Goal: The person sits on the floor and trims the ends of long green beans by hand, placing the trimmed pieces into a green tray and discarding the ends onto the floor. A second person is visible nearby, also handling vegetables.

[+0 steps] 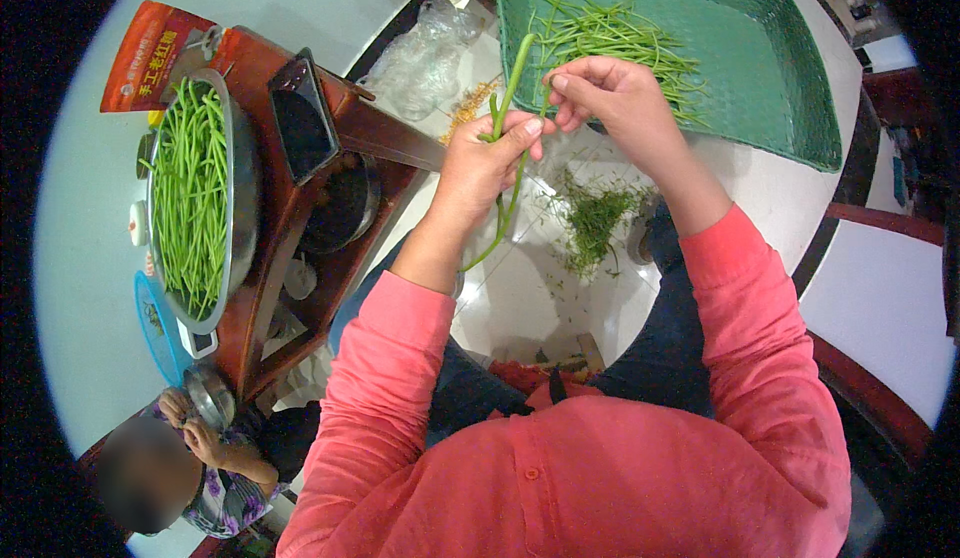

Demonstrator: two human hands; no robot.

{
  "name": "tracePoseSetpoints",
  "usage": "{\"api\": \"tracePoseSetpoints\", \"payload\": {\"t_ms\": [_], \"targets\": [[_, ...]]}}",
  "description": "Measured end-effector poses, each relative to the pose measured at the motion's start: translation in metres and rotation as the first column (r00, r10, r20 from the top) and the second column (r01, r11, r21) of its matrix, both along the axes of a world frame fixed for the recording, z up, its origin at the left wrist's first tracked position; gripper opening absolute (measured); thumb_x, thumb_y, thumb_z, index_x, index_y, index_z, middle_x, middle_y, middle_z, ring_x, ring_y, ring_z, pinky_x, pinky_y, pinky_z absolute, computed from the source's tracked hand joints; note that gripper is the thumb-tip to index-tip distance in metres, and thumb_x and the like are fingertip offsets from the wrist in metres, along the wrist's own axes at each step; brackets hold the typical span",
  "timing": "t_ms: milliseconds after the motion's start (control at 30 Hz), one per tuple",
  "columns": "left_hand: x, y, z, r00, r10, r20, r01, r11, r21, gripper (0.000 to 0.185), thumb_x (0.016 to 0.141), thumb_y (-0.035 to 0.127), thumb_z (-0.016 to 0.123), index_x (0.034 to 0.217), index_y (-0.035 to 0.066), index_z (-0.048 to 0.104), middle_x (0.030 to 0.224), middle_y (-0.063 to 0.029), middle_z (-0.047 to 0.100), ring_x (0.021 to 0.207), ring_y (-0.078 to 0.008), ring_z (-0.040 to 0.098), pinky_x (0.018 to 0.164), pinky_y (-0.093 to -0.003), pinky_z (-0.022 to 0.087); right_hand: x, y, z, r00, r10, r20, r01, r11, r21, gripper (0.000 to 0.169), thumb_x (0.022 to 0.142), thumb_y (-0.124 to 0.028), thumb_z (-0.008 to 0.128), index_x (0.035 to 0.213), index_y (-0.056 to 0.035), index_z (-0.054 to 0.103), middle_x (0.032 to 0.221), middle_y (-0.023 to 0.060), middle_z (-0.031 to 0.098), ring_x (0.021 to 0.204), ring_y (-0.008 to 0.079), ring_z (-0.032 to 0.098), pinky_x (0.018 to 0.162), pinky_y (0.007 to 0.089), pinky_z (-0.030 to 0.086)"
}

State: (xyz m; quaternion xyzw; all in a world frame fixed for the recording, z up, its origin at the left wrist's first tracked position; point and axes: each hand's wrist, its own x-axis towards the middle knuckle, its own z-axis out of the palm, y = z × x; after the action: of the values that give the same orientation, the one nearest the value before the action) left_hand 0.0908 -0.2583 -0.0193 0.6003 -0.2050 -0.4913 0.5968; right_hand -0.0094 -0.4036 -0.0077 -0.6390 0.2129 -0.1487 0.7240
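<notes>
My left hand (491, 157) is closed around a few long green vegetable stalks (516, 78); one thick end points up and a curved tail hangs below the wrist. Thumb and fingers of my right hand (611, 100) pinch the thin tip of a stalk (545, 100) that runs into the left hand. Just beyond the right hand, a heap of loose green stalks (615, 33) lies in a green woven basket (757, 48). Beneath both hands, a pile of thin green trimmings (596, 220) lies on the pale tiled floor (495, 295).
At left, a metal basin (244, 205) full of green stalks (191, 205) stands on a brown wooden table (281, 258), near a red printed pouch (154, 55) and a blue plastic basket (161, 333). A clear plastic bag (427, 55) lies beyond. Another person (225, 475) handles a metal bowl (210, 393).
</notes>
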Motion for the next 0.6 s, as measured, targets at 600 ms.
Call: {"api": "tracePoseSetpoints", "payload": {"t_ms": [600], "targets": [[-0.0017, -0.0018, 0.0010, 1.000, -0.007, -0.017, 0.007, 1.000, 0.011, 0.020, 0.085, 0.020, 0.057, 0.091, 0.002, 0.062, 0.066, 0.0032, 0.053, 0.040, -0.0007, 0.028, 0.036, -0.0176, 0.018, -0.0011, 0.0005, -0.0032, 0.998, -0.027, 0.054, 0.028, 1.000, -0.014, 0.018, 0.084, -0.015, 0.059, 0.085, 0.0028, 0.061, 0.070, 0.0053, 0.060, 0.057, 0.0111, 0.059, 0.054, 0.0226, 0.049]]}}
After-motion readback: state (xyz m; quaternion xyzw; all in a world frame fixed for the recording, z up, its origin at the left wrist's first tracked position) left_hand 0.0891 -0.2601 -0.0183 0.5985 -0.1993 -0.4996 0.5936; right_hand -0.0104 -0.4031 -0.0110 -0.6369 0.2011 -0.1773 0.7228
